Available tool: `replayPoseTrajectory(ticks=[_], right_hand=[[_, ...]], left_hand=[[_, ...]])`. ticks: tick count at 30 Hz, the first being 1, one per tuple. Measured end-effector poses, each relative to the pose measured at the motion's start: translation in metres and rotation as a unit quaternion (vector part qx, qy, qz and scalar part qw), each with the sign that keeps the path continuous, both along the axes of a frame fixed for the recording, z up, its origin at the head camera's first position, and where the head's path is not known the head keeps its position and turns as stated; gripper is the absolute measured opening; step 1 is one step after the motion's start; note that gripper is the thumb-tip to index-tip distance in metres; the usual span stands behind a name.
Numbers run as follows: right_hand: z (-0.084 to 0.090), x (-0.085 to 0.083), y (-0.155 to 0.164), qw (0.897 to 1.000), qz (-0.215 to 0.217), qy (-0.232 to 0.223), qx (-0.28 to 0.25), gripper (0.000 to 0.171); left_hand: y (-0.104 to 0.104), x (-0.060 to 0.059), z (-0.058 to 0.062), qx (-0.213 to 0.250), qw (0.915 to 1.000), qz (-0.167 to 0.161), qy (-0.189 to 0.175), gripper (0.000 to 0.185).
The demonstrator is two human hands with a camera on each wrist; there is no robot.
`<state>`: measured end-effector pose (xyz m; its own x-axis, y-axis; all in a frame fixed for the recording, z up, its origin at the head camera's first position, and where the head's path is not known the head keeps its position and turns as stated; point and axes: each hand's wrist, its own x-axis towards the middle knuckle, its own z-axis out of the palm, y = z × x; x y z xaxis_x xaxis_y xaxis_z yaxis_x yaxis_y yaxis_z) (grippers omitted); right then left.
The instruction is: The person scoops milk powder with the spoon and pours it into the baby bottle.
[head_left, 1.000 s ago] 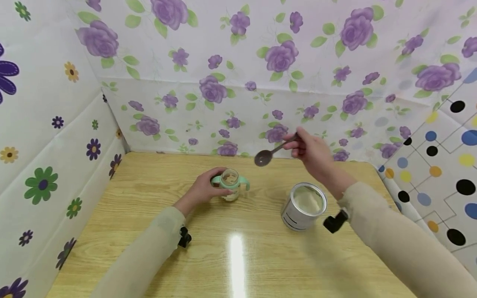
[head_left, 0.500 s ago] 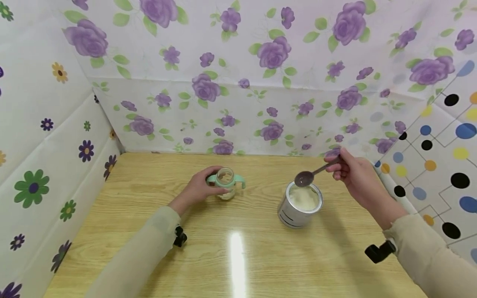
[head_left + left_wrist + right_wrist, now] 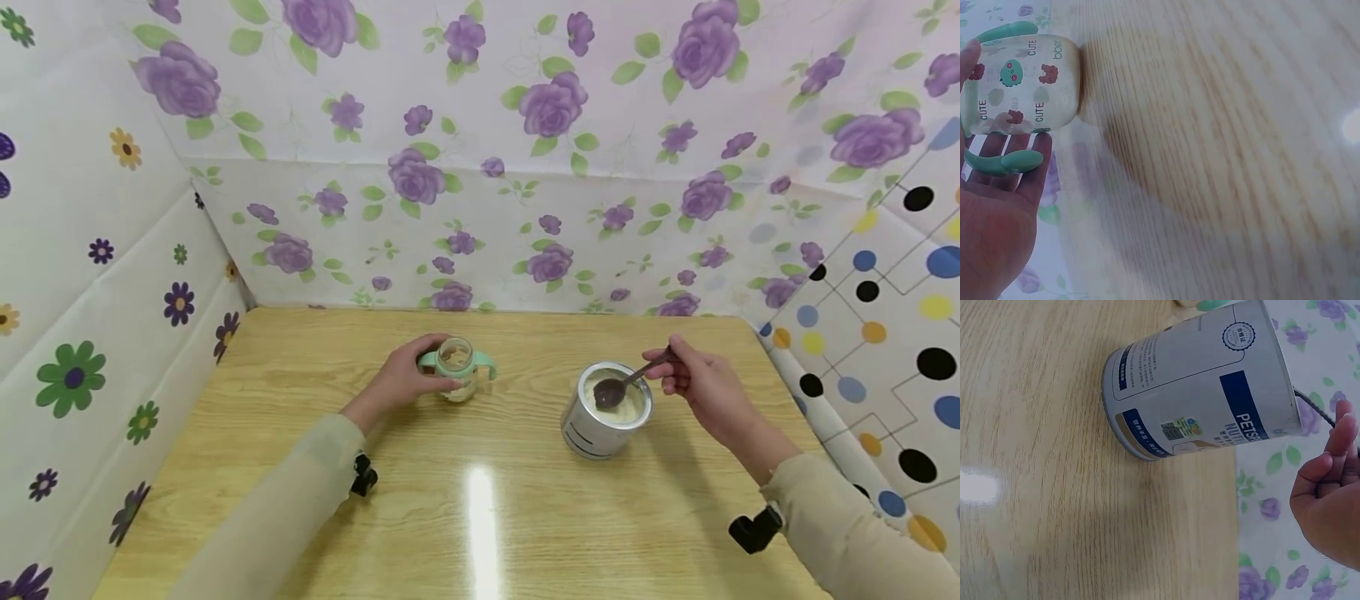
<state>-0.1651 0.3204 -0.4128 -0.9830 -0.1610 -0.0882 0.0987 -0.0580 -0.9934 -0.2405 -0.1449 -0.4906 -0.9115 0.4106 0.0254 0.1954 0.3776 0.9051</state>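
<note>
My left hand (image 3: 408,369) grips a small clear baby bottle (image 3: 459,385) with mint-green side handles, standing lidless on the table. In the left wrist view the bottle (image 3: 1025,87) shows bear prints and the word CUTE, with the thumb and fingers around it. My right hand (image 3: 705,392) pinches the handle of a dark brown spoon (image 3: 610,393), whose bowl is inside the mouth of an open can (image 3: 596,433) of pale powder. Seen from the right wrist, the can (image 3: 1191,381) has a printed label and hides the spoon's bowl; only part of the handle shows.
The wooden table (image 3: 420,500) has a bright light reflection near its front. A flowered cloth wall (image 3: 495,225) rises behind its back edge. Patterned sheets also stand at the left (image 3: 142,350) and right (image 3: 892,333).
My right hand has moved right and down with the spoon, from between the bottle and can to over the can, and lowered the bowl into it. The left hand still holds the bottle.
</note>
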Motion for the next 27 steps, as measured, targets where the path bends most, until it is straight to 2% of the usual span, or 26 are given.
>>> replayPoseTrajectory(ticks=[10, 16, 20, 23, 27], right_hand=[[-0.002, 0.002, -0.002, 0.999, 0.002, -0.001, 0.033, 0.041], [-0.007, 0.003, -0.002, 0.999, -0.001, -0.002, 0.036, 0.041], [-0.011, 0.004, 0.000, 0.999, -0.004, -0.008, 0.042, 0.042], [-0.011, 0.004, 0.004, 0.999, -0.009, -0.012, 0.043, 0.043], [-0.010, 0.004, 0.007, 0.999, -0.013, -0.016, 0.027, 0.044]], left_hand=[[-0.001, -0.002, 0.004, -0.023, 0.9996, -0.008, 0.012, 0.078], [-0.006, 0.000, 0.012, -0.050, 0.9986, -0.009, 0.017, 0.092], [-0.007, 0.003, 0.034, -0.052, 0.9977, -0.022, 0.037, 0.095], [0.000, 0.004, 0.059, -0.055, 0.9956, -0.040, 0.064, 0.093], [0.022, 0.003, 0.092, -0.058, 0.9908, -0.074, 0.097, 0.093]])
